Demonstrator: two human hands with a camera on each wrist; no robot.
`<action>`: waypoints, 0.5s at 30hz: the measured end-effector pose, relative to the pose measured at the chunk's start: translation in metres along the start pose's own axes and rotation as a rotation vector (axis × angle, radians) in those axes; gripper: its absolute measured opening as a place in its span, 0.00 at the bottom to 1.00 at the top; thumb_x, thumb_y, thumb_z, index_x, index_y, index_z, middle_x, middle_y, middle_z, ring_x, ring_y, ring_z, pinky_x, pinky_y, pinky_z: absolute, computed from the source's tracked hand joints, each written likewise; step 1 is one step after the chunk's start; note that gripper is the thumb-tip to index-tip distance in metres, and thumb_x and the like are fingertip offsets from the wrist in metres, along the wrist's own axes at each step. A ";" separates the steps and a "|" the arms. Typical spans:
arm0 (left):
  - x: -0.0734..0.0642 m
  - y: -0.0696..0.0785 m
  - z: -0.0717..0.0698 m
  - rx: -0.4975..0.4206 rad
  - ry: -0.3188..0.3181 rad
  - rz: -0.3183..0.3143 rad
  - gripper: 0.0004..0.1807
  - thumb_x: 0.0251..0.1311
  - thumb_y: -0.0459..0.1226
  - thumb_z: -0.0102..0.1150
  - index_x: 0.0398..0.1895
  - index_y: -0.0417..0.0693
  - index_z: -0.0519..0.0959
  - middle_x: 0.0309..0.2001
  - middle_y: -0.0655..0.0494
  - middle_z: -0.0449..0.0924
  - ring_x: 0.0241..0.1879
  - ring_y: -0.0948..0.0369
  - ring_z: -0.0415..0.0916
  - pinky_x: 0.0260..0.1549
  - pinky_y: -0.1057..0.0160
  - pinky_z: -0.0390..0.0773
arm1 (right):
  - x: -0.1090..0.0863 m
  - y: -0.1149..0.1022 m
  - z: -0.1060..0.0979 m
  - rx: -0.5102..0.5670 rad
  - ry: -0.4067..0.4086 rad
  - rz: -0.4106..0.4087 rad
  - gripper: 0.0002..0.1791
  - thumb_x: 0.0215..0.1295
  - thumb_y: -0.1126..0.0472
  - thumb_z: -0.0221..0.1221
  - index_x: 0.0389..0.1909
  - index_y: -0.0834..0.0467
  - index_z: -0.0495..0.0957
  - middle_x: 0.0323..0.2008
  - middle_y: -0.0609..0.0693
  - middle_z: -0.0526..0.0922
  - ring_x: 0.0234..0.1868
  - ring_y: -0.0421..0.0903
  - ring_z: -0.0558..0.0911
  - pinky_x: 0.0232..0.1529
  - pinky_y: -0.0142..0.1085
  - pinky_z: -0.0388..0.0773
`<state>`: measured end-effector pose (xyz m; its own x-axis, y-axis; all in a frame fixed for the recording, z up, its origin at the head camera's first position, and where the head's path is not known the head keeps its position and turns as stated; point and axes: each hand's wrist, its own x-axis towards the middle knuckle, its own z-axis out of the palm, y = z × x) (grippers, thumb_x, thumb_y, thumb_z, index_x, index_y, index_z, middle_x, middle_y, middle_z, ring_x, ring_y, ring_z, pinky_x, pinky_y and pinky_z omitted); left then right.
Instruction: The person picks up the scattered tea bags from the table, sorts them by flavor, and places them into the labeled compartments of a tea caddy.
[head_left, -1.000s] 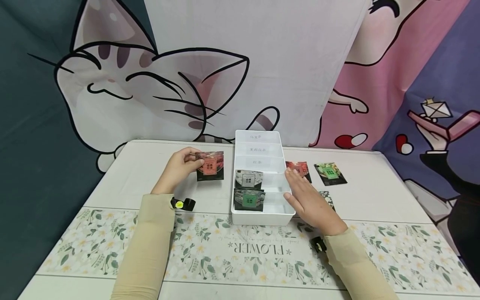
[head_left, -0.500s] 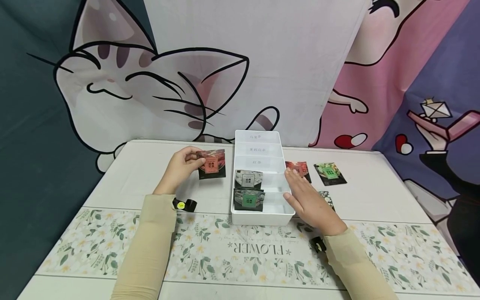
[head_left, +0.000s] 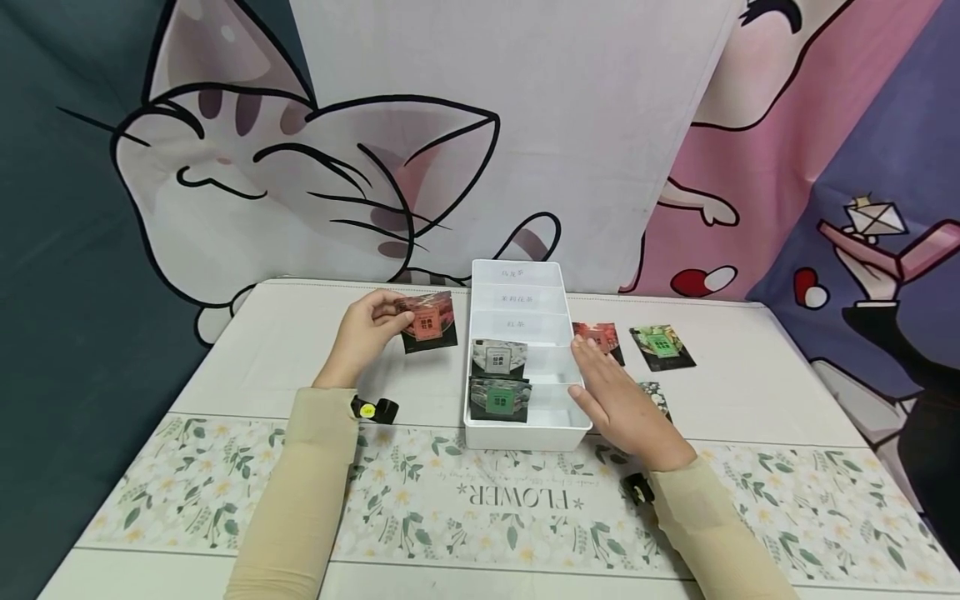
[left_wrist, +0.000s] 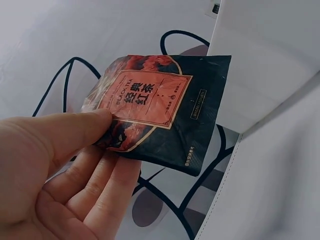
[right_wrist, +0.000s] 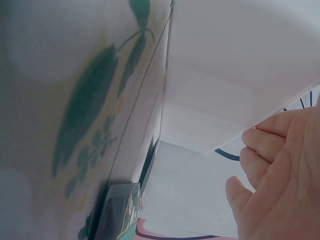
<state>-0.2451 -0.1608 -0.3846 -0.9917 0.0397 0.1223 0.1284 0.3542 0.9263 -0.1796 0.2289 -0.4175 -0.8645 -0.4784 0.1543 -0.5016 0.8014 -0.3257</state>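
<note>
Between thumb and fingers, my left hand [head_left: 366, 332] pinches a red and black tea bag packet [head_left: 430, 322], held up just left of the white compartment box [head_left: 525, 438]. In the left wrist view the tea bag packet [left_wrist: 155, 107] reads "BLACK TEA". My right hand [head_left: 621, 406] lies along the box's right side with straight fingers, its fingertips at the rim. Inside the box, a grey-white packet [head_left: 498, 359] and a green-labelled packet [head_left: 499, 401] stand in the two nearest compartments. The farther compartments carry handwritten labels.
Right of the box lie a red packet [head_left: 598, 340], partly behind my right hand, and a green packet [head_left: 662, 347]. A floral packet [head_left: 657, 398] is mostly hidden by that hand. A flower-printed strip [head_left: 420, 517] crosses the white table's front; a cartoon cloth hangs behind.
My left hand has moved slightly right and away from me, bringing the black tea bag packet closer to the box and tilting it a little. The right hand stays in place.
</note>
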 end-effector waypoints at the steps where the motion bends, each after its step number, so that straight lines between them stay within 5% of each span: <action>1: 0.000 0.000 0.001 -0.001 -0.001 0.002 0.16 0.69 0.35 0.63 0.57 0.39 0.78 0.46 0.43 0.84 0.40 0.65 0.82 0.41 0.69 0.82 | 0.000 0.000 0.000 -0.001 0.000 0.001 0.37 0.82 0.46 0.43 0.81 0.61 0.45 0.81 0.55 0.48 0.81 0.56 0.46 0.79 0.51 0.44; 15: 0.004 0.003 0.009 0.017 0.032 0.063 0.17 0.68 0.36 0.64 0.57 0.38 0.79 0.47 0.42 0.84 0.42 0.61 0.82 0.41 0.72 0.81 | 0.000 -0.001 0.000 0.001 0.004 -0.001 0.37 0.82 0.47 0.43 0.81 0.61 0.45 0.80 0.58 0.49 0.81 0.54 0.44 0.79 0.53 0.46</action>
<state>-0.2486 -0.1513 -0.3844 -0.9810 0.0326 0.1915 0.1899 0.3674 0.9104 -0.1791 0.2287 -0.4170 -0.8640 -0.4779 0.1584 -0.5026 0.8004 -0.3267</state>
